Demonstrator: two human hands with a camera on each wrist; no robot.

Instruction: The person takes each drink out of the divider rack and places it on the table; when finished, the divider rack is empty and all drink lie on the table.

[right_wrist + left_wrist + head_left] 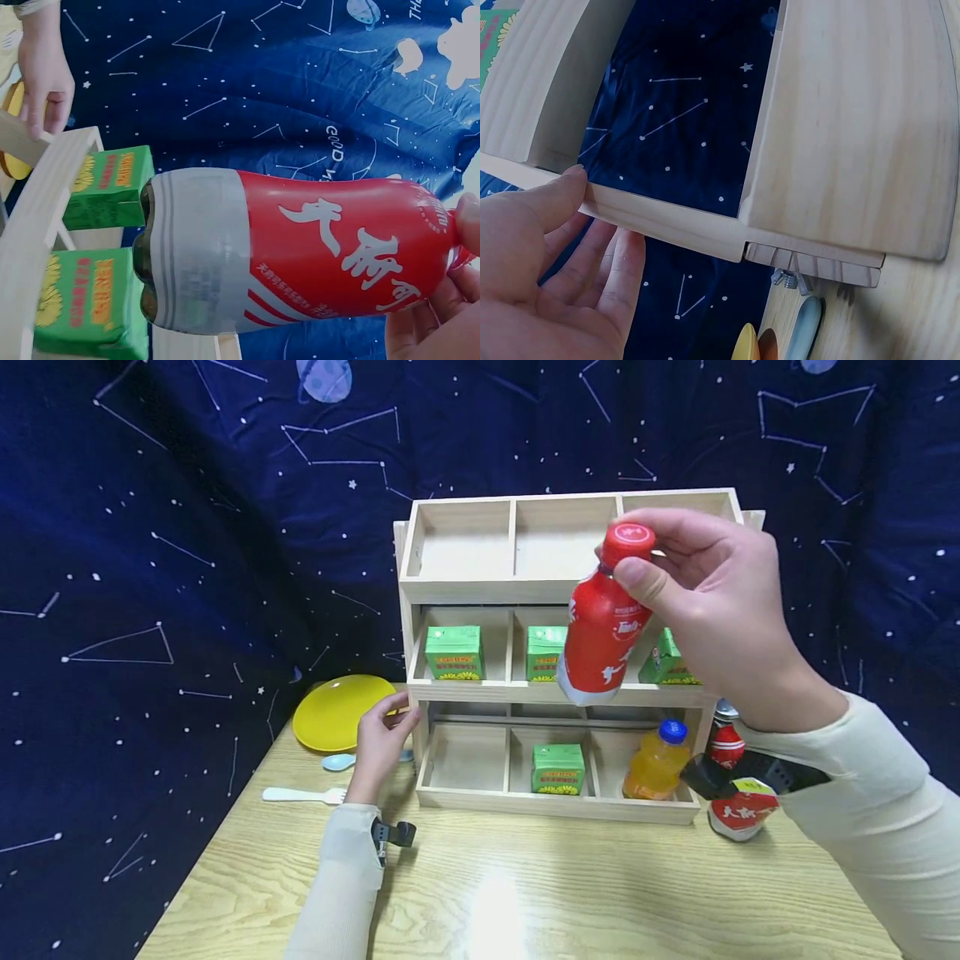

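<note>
My right hand point(720, 577) holds a red-labelled cola bottle point(606, 631) by its red cap and neck, tilted in front of the shelf's upper tiers. Across the right wrist view, the same cola bottle point(322, 251) lies sideways, its dark ribbed base facing left. At the left side of the three-tier wooden shelf point(555, 806), my left hand point(380, 743) pinches the side upright. The left wrist view has the thumb on one face of that wooden bar point(667, 225) and the fingers behind it. Green juice boxes point(454, 653) stand in the middle tier.
Another green box point(558, 768) and an orange drink bottle point(656, 762) occupy the bottom tier. To the shelf's right stands a second red bottle point(742, 814). A yellow plate point(341, 710), blue spoon point(339, 762) and white fork point(300, 795) lie at the left.
</note>
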